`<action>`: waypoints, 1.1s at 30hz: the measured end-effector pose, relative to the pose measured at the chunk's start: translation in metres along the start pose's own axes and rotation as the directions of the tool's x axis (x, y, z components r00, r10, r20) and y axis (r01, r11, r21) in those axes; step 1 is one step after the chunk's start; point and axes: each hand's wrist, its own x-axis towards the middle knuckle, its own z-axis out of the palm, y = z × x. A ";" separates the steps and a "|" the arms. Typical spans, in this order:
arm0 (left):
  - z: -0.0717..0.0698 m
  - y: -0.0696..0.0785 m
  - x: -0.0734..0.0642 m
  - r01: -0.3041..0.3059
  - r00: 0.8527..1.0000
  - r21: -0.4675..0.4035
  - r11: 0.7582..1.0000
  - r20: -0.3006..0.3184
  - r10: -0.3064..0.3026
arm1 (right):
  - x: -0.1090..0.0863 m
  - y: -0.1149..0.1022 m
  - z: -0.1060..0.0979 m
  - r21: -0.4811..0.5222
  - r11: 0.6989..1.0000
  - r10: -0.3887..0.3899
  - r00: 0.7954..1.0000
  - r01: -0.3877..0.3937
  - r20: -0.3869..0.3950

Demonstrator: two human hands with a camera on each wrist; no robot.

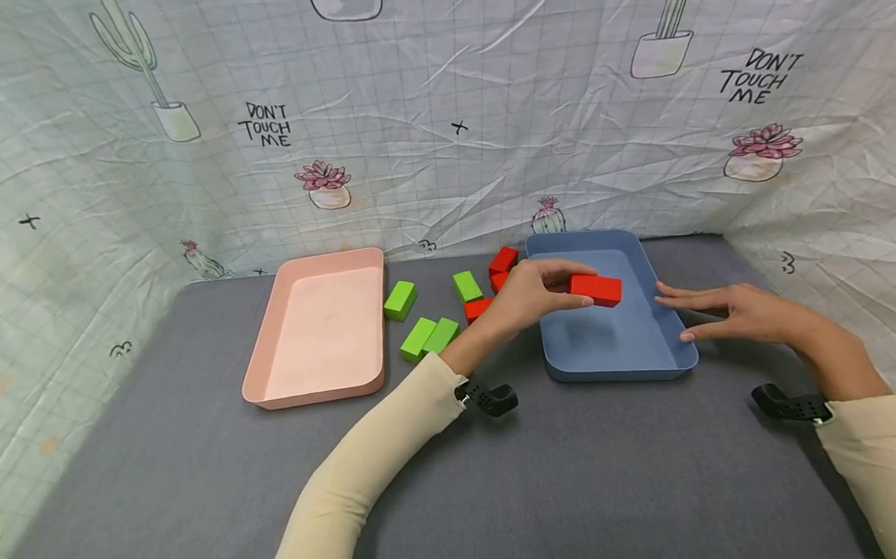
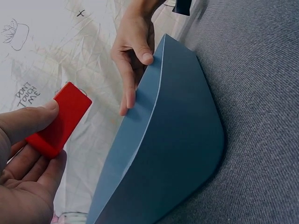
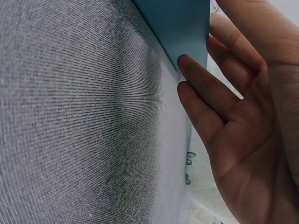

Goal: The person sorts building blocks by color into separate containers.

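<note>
My left hand (image 1: 531,297) pinches a red rectangular block (image 1: 597,290) between thumb and fingers, above the inside of a blue tray (image 1: 609,347). In the left wrist view the same block (image 2: 65,119) is tilted and clear of the tray wall (image 2: 182,121). At the tray's right side is my right hand (image 1: 753,312), its fingers extended and its thumb near the rim. The right wrist view has the fingers (image 3: 205,84) loosely straight beside the tray's outer wall (image 3: 180,28); whether all of them touch it I cannot tell.
A pink tray (image 1: 322,327) stands on the left of the grey tabletop (image 1: 577,474). Between the trays lie several green blocks (image 1: 400,301) and red blocks (image 1: 503,260), some partly behind my left hand. A printed cloth (image 1: 439,80) hangs behind.
</note>
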 end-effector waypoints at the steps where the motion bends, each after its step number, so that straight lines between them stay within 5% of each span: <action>1: 0.001 0.000 0.001 0.000 1.000 -0.001 1.000 0.002 0.000 | 0.000 0.000 0.000 0.007 1.000 0.003 1.000 -0.003 0.004; 21: 0.010 0.000 0.022 0.016 1.000 0.088 0.996 -0.001 -0.016 | 0.000 0.005 0.001 0.028 1.000 -0.011 1.000 0.011 0.001; 33: 0.011 -0.008 0.036 0.019 0.999 0.060 0.998 0.036 -0.021 | 0.001 0.004 0.001 0.028 0.999 -0.025 1.000 0.024 0.010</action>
